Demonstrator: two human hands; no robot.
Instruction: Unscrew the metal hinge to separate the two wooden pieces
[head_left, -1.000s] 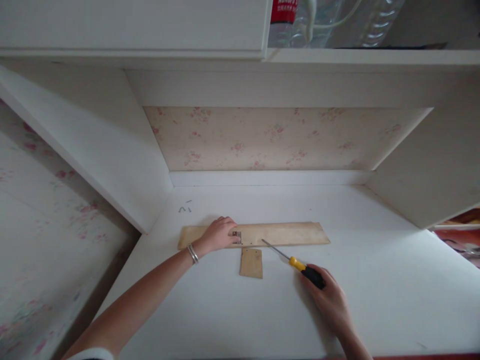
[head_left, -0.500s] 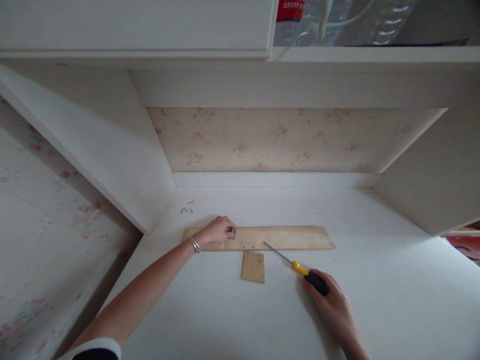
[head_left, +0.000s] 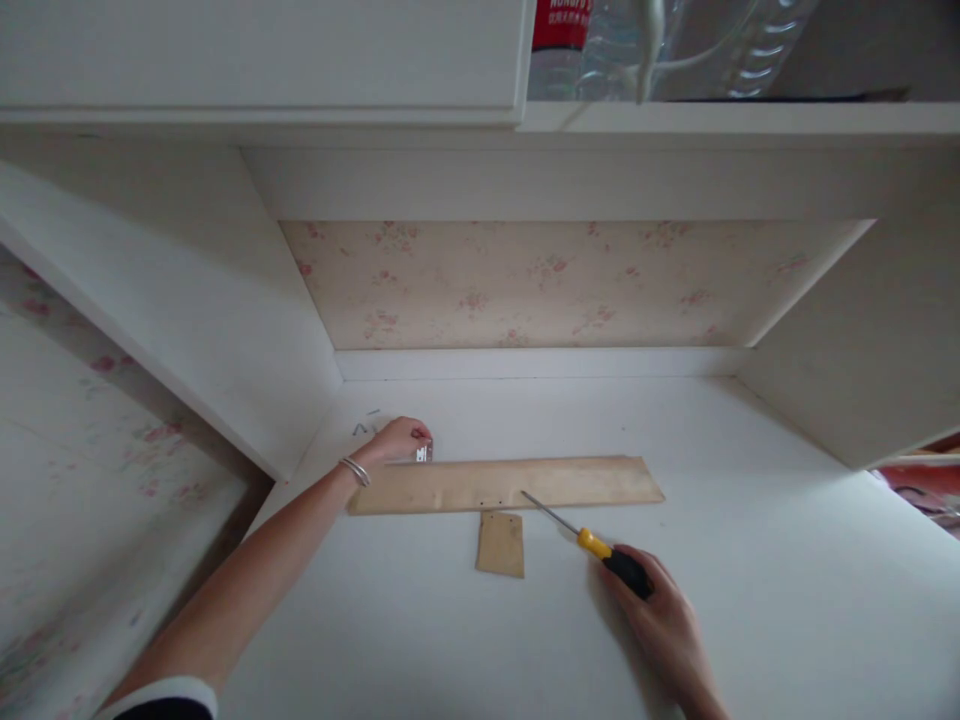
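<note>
My left hand [head_left: 399, 438] is closed in a pinch on a small metal hinge [head_left: 424, 452] with holes in it, just beyond the back edge of a long wooden board [head_left: 585, 480]. My right hand [head_left: 664, 615] grips a screwdriver [head_left: 595, 543] by its black and yellow handle. Its shaft points left, and the tip is over the front part of the board. A small wooden piece [head_left: 501, 545] lies close to the board's front edge. Small dark holes show along the facing edges of both pieces. Several screws [head_left: 360, 429] lie behind my left wrist, partly hidden.
The white desktop [head_left: 750, 600] is bounded by a left side panel [head_left: 247, 330] and a right side panel [head_left: 862, 350]. Overhead, a shelf [head_left: 675, 118] holds clear plastic bottles [head_left: 559, 60]. Floral wallpaper [head_left: 517, 290] covers the back.
My left hand has moved left and back off the board with the hinge. The right hand and screwdriver keep nearly the same place. The view has shifted slightly.
</note>
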